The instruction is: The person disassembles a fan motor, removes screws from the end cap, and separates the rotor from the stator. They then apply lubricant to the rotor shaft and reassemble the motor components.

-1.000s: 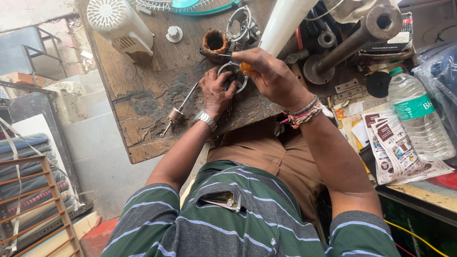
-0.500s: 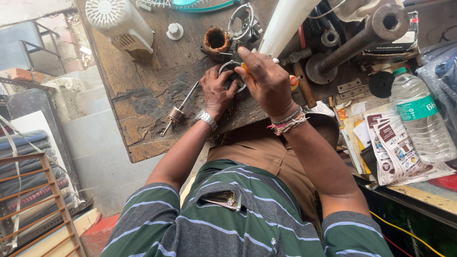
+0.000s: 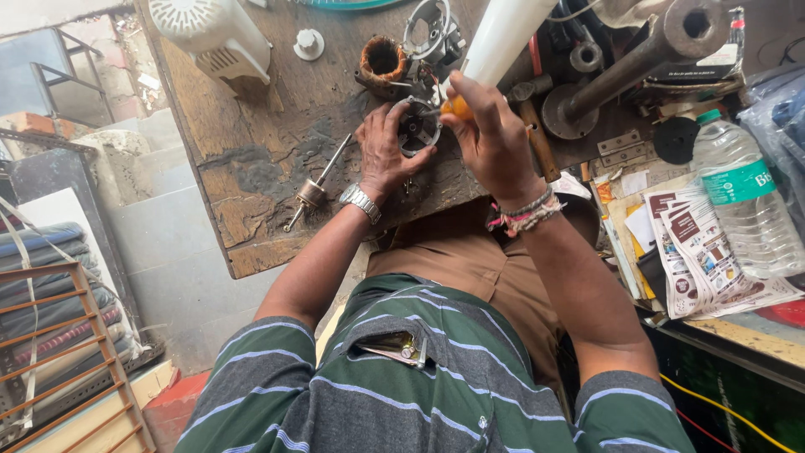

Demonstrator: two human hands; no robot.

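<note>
My left hand (image 3: pixel 384 153) presses down on a round metal motor housing (image 3: pixel 417 127) lying on the worn wooden bench (image 3: pixel 260 168). My right hand (image 3: pixel 489 134) grips an orange-handled screwdriver (image 3: pixel 457 106), its tip pointing into the housing. Just beyond sit a copper-wound stator (image 3: pixel 381 60) and a metal motor bracket (image 3: pixel 429 29). A rotor shaft (image 3: pixel 314 189) lies on the bench left of my left wrist.
A white fan housing (image 3: pixel 214 33) and white knob (image 3: pixel 309 42) lie at the bench's far left. A white tube (image 3: pixel 503 38), heavy iron pipe (image 3: pixel 637 54), wooden-handled hammer (image 3: pixel 537 138), plastic water bottle (image 3: pixel 742 197) and leaflets (image 3: pixel 704 252) crowd the right side.
My right hand has shifted slightly over the housing with the screwdriver, wrist turning. My left hand stays on the housing.
</note>
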